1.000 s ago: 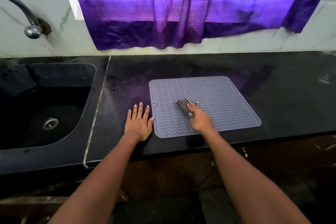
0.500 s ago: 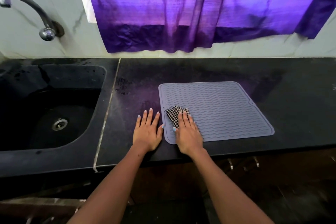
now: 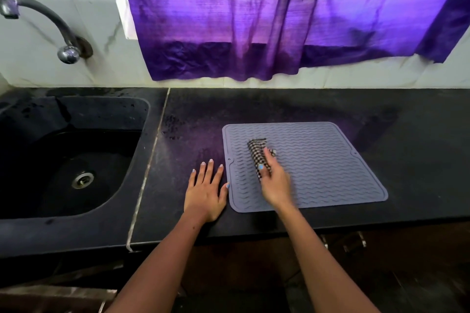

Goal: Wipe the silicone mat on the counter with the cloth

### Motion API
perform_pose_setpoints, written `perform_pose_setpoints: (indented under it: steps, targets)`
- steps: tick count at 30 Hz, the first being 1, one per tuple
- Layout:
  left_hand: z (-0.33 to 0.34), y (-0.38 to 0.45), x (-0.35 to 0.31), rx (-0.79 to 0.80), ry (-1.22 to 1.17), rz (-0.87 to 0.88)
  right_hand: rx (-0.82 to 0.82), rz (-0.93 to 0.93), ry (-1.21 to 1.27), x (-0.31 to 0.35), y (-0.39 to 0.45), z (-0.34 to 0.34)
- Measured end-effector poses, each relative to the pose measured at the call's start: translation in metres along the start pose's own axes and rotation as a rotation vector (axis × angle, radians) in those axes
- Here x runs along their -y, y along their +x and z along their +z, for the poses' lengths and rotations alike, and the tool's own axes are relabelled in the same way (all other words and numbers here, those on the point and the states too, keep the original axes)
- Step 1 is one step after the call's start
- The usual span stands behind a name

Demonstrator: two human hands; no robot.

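On my far left I see the sink [image 3: 73,160], its basin dark and open right beside the counter [image 3: 419,160] seam. My left hand [image 3: 207,192] lies flat on the counter, fingers spread, thumb tip touching the left edge of the silicone mat [image 3: 330,168] — it holds nothing. The mat lies flat, its front edge near the counter's lip. My right hand [image 3: 273,181] presses the checked cloth [image 3: 256,152] onto the mat's left-centre, fingers laid over it and thumb against its side; the hand is blurred, so I cannot tell how tightly it grips. My worry is the mat sliding — only a thumb braces it, so a hard stroke could skid or buckle it. The bunched cloth could also slip out from under my fingers
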State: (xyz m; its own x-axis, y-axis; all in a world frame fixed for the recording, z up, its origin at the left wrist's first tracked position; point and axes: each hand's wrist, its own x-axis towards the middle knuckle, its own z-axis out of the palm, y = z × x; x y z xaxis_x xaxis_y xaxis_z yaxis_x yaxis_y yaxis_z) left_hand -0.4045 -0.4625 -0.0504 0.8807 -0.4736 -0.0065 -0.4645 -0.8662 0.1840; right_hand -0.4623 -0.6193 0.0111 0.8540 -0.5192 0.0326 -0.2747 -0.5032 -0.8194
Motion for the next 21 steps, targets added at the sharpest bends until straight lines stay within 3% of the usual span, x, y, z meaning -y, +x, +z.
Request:
perform_pose_setpoints:
  steps: [4,6,13,16,21]
  targets:
    - [-0.002,-0.001,-0.002,-0.007,0.006,-0.004,0.175,-0.271,-0.466,-0.01,-0.029,0.034]
    - [-0.002,-0.001,-0.003,-0.005,0.004,-0.007,0.219,-0.299,-0.593,-0.017,-0.036,0.04]
    - [-0.002,-0.003,-0.004,-0.005,0.002,-0.007,0.299,-0.256,-0.55,-0.017,-0.023,0.035]
    - [-0.003,-0.003,-0.003,0.005,0.0,-0.008,0.268,-0.209,-0.396,-0.015,-0.013,0.032]
    - [-0.006,-0.004,-0.002,0.01,-0.023,-0.011,0.07,0.095,0.245,0.012,-0.005,0.028]
